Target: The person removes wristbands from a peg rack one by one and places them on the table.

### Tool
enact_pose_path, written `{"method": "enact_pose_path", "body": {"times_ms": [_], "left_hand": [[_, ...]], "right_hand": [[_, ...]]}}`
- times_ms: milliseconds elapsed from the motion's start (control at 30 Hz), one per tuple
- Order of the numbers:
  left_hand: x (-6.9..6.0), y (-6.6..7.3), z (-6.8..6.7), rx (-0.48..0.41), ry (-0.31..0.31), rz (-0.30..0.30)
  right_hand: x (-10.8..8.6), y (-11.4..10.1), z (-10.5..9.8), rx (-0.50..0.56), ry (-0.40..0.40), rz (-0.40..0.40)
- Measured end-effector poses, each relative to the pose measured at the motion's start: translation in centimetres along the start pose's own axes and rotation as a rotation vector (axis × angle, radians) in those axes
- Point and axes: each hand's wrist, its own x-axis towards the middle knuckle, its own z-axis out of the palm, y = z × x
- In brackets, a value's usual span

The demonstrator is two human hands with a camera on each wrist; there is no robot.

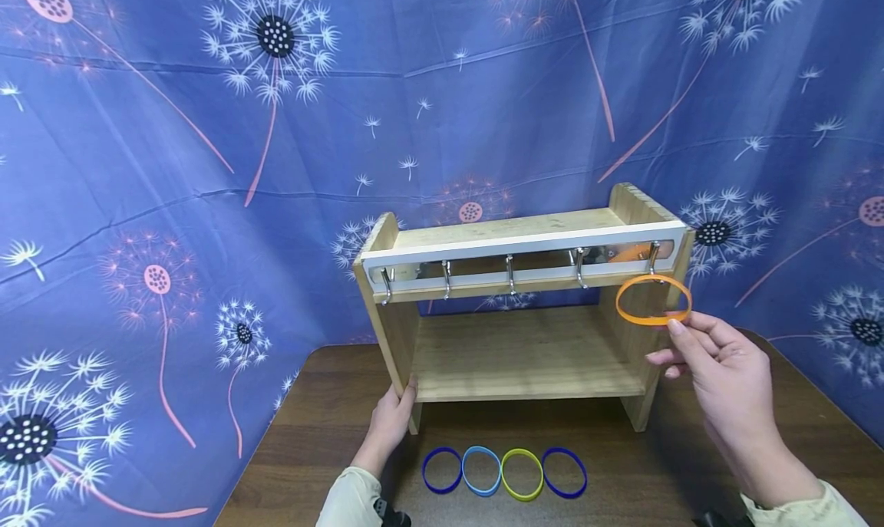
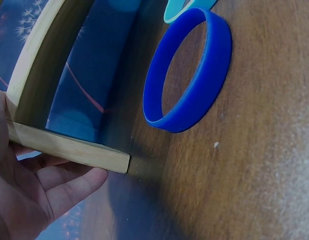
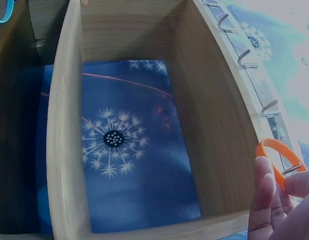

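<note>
My right hand (image 1: 735, 373) pinches the lower edge of an orange silicone wristband (image 1: 645, 321) between thumb and fingers. The band's top edge is at the rightmost metal hook (image 1: 653, 257) of a wooden shelf rack (image 1: 525, 350). In the right wrist view, the hook's tip shows within the orange ring; whether the hook bears it I cannot tell. With its thumb on one side and fingers on the other, my left hand (image 1: 391, 419) grips the lower front of the rack's left side panel (image 2: 69, 147).
Several bare hooks (image 1: 511, 274) line the white rail across the rack's top. In front, on the brown wooden table (image 1: 311, 435), lie a dark blue wristband (image 1: 425, 477), a light blue one (image 1: 482, 493), a yellow-green one (image 1: 522, 497) and another dark blue one (image 1: 566, 495). Behind hangs a blue dandelion cloth (image 1: 428, 74).
</note>
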Motion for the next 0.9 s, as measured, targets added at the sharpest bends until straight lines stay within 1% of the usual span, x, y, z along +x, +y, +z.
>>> {"method": "enact_pose_path", "body": {"times_ms": [400,533,767,900], "left_hand": [[0.0,0.1,-0.1,-0.001,-0.013,-0.009],[-0.1,0.1,-0.1,-0.003,-0.008,-0.008],[-0.1,0.1,-0.1,0.002,0.001,-0.012],[-0.1,0.1,0.0,0.005,0.003,-0.013]], "right_hand": [[-0.3,-0.6,0.1,0.053,0.016,0.003],[-0.6,-0.8,0.1,0.03,0.012,0.0],[-1.2,-1.0,0.0,-0.04,-0.035,-0.008],[-1.5,-0.7,-0.2,-0.048,-0.038,0.006]]}}
